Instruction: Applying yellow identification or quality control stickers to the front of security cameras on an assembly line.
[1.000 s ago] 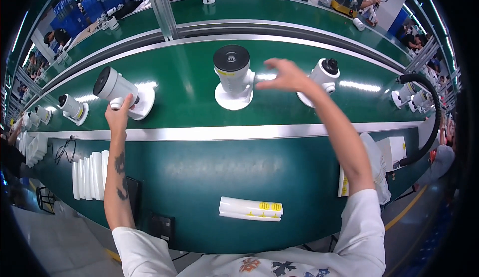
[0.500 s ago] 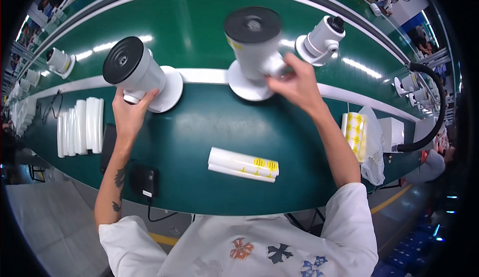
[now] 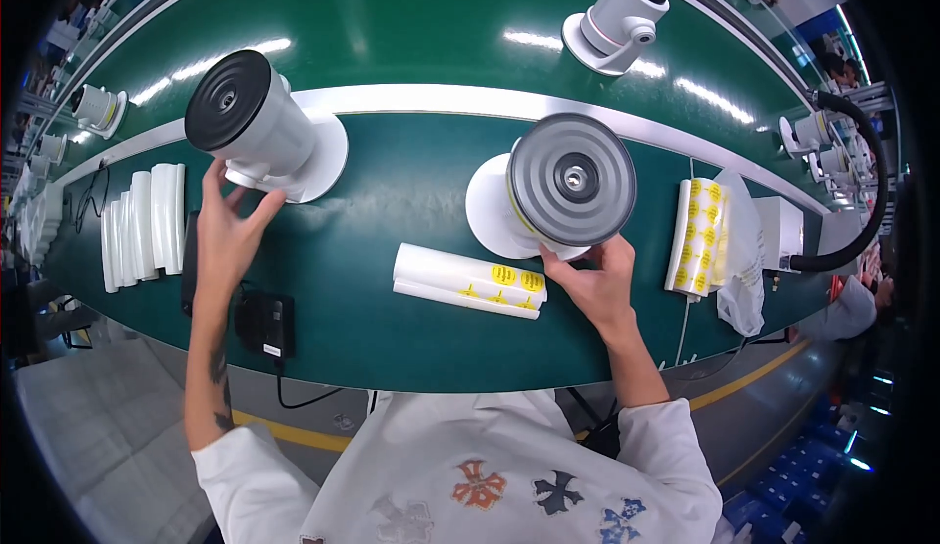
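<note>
Fingers of the left hand curve below the left white device at the pale rail, whether gripping I cannot tell, while those of the right hand grasp the right white device over the green table.

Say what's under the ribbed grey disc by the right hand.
A round white base shows partly, left of the disc; its rest, and most of the white body, is covered.

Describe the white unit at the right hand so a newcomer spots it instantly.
Start at the dark green bench. Right of its middle, the right hand holds the white unit. Its ringed grey disc sets it apart from the black-topped unit at the left hand.
</note>
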The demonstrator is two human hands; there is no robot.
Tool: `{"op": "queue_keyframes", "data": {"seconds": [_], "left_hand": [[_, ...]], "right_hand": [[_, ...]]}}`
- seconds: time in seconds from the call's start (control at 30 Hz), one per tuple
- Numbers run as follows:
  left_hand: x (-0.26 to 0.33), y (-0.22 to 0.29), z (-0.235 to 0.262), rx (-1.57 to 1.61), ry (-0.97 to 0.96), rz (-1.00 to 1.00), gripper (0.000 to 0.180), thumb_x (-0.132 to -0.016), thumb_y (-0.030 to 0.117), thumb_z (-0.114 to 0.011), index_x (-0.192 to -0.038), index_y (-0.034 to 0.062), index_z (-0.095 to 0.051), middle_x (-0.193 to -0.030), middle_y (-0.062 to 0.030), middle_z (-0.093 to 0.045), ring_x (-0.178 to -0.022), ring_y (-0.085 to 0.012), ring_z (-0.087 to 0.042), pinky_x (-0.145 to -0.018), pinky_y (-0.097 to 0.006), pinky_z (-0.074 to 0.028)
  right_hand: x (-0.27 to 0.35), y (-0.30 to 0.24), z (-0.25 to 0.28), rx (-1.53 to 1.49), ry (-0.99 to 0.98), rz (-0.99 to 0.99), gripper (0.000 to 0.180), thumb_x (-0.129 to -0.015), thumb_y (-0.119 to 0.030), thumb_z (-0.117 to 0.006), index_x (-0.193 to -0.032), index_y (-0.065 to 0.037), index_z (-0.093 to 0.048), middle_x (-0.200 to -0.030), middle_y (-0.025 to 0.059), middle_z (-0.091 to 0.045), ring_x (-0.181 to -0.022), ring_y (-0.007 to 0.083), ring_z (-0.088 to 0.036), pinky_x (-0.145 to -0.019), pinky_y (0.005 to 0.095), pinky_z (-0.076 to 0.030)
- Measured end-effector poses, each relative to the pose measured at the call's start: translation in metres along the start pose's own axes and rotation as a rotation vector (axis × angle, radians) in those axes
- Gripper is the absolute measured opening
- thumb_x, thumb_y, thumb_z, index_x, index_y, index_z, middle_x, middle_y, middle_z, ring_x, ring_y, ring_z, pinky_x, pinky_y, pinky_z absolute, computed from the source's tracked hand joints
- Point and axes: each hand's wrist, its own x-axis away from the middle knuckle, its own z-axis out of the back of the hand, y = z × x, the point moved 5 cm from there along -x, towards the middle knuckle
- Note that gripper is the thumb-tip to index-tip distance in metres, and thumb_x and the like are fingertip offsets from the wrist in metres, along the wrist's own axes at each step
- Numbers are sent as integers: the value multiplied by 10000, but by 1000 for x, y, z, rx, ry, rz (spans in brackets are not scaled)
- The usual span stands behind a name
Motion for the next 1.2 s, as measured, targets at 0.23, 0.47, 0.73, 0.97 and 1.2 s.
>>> {"op": "queue_keyframes", "data": {"seconds": [0.23,0.47,0.73,0.97,1.2], "left_hand": [[85,125,-32,4,-464,-559,117,-731,11,-747,-790,-5,-647,-813,-114,-627,-741,-279,-609,-636,-358,-505],[100,104,-104,-6,-663,-651,273,-763,121,-734,-1020,58,-670,-1043,-69,-642,-1073,-266,-570,-944,-407,-430],[87,111,-98,198,-799,-559,180,-746,87,-742,-917,45,-705,-836,-55,-654,-815,-235,-592,-747,-356,-471],[83,118,-98,319,-762,-459,107,-763,56,-731,-858,13,-705,-742,-73,-654,-750,-221,-617,-592,-328,-481],[79,110,-103,422,-965,-270,157,-750,60,-745,-889,6,-697,-832,-94,-671,-757,-246,-647,-653,-326,-499]], "right_hand": [[34,-63,-11,214,-129,280,184,-681,16,-775,-789,6,-627,-941,102,-646,-812,253,-640,-627,335,-531],[34,-47,-58,254,-297,146,271,-794,-16,-682,-1057,6,-625,-1026,102,-617,-924,285,-606,-782,366,-465],[25,-58,-45,147,-361,85,212,-796,-34,-692,-998,1,-640,-921,90,-653,-703,247,-650,-589,336,-518],[17,-76,-41,184,-429,213,182,-791,-47,-711,-938,31,-636,-897,124,-661,-661,244,-655,-567,323,-537],[17,-67,-39,91,-436,141,179,-797,-26,-695,-947,48,-633,-887,146,-667,-687,259,-666,-582,327,-543]]}}
